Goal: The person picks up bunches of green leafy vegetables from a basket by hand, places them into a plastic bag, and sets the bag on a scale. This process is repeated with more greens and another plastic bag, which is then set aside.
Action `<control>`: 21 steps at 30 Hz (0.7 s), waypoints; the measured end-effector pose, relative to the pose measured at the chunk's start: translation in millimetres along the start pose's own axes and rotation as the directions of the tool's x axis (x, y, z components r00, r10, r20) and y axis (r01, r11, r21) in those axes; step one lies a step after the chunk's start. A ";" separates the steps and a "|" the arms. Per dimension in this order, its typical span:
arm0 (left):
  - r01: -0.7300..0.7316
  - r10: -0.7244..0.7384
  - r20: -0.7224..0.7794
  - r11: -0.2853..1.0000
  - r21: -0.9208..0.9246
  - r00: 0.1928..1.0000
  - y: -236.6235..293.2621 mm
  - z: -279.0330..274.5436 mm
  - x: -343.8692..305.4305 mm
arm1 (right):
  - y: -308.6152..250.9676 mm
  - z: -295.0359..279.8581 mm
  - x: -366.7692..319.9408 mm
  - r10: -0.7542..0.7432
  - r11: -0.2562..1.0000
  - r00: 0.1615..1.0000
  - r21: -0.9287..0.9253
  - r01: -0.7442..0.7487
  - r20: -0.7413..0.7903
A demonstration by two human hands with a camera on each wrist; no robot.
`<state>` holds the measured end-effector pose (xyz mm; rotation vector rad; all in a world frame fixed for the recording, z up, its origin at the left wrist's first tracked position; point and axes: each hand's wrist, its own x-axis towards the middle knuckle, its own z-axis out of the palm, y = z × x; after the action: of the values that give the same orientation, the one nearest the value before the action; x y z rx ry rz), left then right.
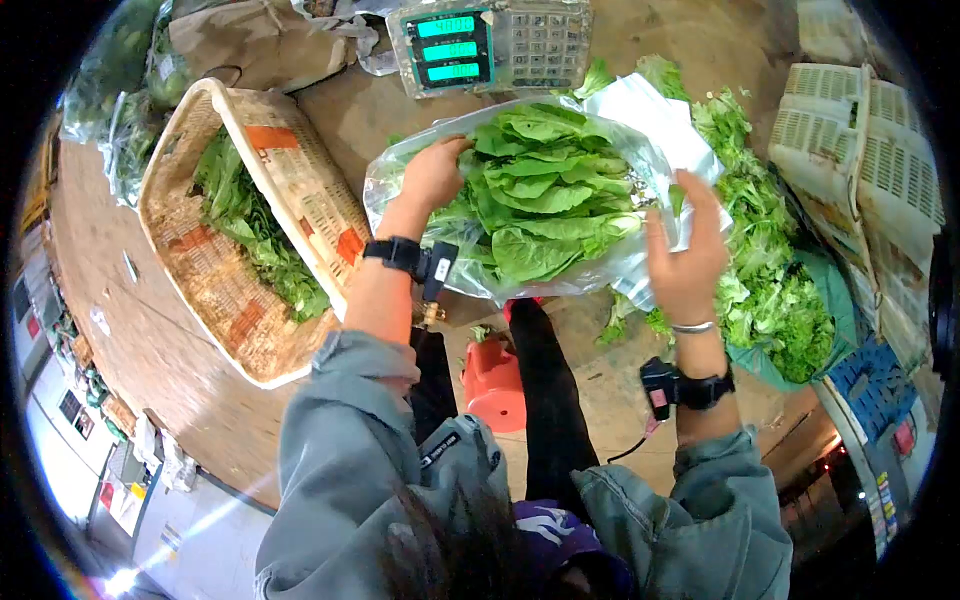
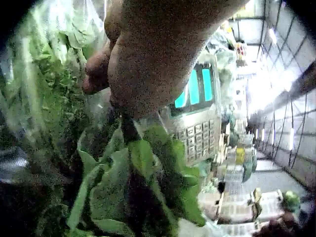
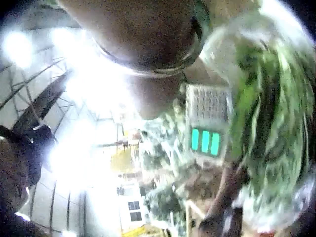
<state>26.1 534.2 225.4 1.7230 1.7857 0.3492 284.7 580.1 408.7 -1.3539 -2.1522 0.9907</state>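
A bunch of green leaf lettuce (image 1: 555, 170) lies in a clear plastic bag (image 1: 390, 170) in front of the person. At the bag's left end, the left hand (image 1: 432, 178) has its fingertips right at the leaves, with nothing visibly gripped. The left wrist view shows that thumb apart from the other fingers, which are mostly hidden, above the leaves (image 2: 118, 192). Beside the bag's right end, the right hand (image 1: 690, 255) has thumb and fingers spread apart. White plastic sheeting (image 1: 655, 120) lies just beyond it. In the right wrist view the fingers are largely hidden behind the wrist.
A scale (image 1: 540, 50) with lit green displays stands behind the bag. To the left is a tilted plastic crate (image 1: 290, 170) holding greens. Loose lettuce (image 1: 770, 310) is heaped at the right, near pale crates (image 1: 820, 120). A red stool (image 1: 494, 385) stands between the legs.
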 end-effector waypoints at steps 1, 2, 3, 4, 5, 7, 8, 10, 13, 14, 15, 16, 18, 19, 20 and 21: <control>-0.001 0.001 0.007 1.000 -0.011 1.000 6.3 -0.4 0.3 | -4.8 22.7 4.4 -0.079 0.995 0.995 -0.054 0.082 0.059; 0.118 -0.140 0.173 0.984 0.134 0.975 15.8 -8.6 3.4 | -2.0 47.5 12.7 -0.156 0.981 0.980 -0.100 0.169 0.122; 0.207 -0.298 0.308 0.933 0.295 0.904 22.8 -16.9 5.2 | 9.9 71.1 20.5 -0.184 0.958 0.973 -0.198 0.209 0.139; 0.195 -0.311 0.242 0.893 0.407 0.919 26.5 -22.0 2.3 | 23.7 91.2 26.8 -0.218 0.922 0.963 -0.289 0.257 0.159; 0.202 -0.318 0.243 0.891 0.406 0.916 33.3 -30.8 -3.7 | 35.4 101.7 25.8 -0.220 0.923 0.961 -0.284 0.260 0.165; 0.166 -0.294 0.265 0.894 0.417 0.918 48.8 -53.3 -15.5 | 56.9 115.4 17.4 -0.107 0.843 0.952 -0.482 0.239 0.285; 0.168 -0.297 0.270 0.894 0.415 0.916 50.8 -61.6 -23.9 | 64.4 118.8 10.0 -0.092 0.856 0.941 -0.457 0.243 0.327; 0.164 -0.228 0.196 0.941 0.296 0.954 46.3 -80.7 -44.9 | 74.2 119.6 -4.3 -0.095 0.849 0.930 -0.458 0.262 0.354; -0.025 0.020 0.157 0.999 0.028 0.987 27.3 -127.3 -80.4 | 83.5 123.8 -13.8 -0.117 0.842 0.929 -0.461 0.281 0.352; -0.034 0.046 0.251 0.998 -0.052 0.967 31.9 -148.1 -90.7 | 84.7 126.2 -13.9 -0.120 0.826 0.928 -0.484 0.291 0.353; 0.138 -0.034 0.350 0.951 -0.276 0.936 44.3 -167.0 -99.7 | 85.4 129.7 -14.1 -0.124 0.810 0.927 -0.503 0.301 0.354; 0.076 0.041 0.412 0.961 -0.264 0.910 49.5 -175.1 -108.7 | 86.2 133.7 -14.7 -0.139 0.799 0.929 -0.516 0.309 0.342; -0.032 0.064 0.455 0.996 -0.079 0.888 64.4 -191.8 -128.5 | 85.7 141.8 -13.4 -0.130 0.784 0.933 -0.541 0.304 0.336; -0.069 0.016 0.437 0.992 0.105 0.899 75.6 -198.4 -137.5 | 85.0 147.2 -12.6 -0.120 0.767 0.938 -0.570 0.296 0.325; -0.081 0.043 0.321 0.991 0.108 0.946 75.4 -204.7 -146.2 | 87.7 153.4 -13.8 -0.107 0.744 0.938 -0.599 0.295 0.329; -0.058 0.006 0.402 0.991 0.119 0.916 70.0 -207.3 -153.8 | 89.8 158.3 -16.0 -0.041 0.693 0.921 -0.653 0.305 0.387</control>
<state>-48.8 440.8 464.5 1.7612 1.5052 -0.1083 241.4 535.2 237.0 -1.2789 -3.0710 0.3102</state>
